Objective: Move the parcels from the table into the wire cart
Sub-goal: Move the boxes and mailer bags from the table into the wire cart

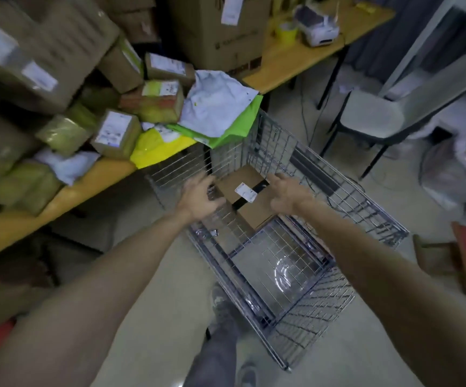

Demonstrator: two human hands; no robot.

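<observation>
while the cardboard box [250, 196] sat low inside the wire cart [346, 202], at its far end, the left hand [201, 198] and the right hand [287, 195] flanked it, one on each side. their fingers were loosely bent at the box's edges, but blur hid whether either truly gripped it. more parcels [117, 132] lay heaped on the yellow table [100, 174] just beside the cart.

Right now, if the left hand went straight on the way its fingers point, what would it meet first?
The left hand points forward-right at the cardboard box in the wire cart; it would meet the box's left side first, though depth is unclear.
</observation>
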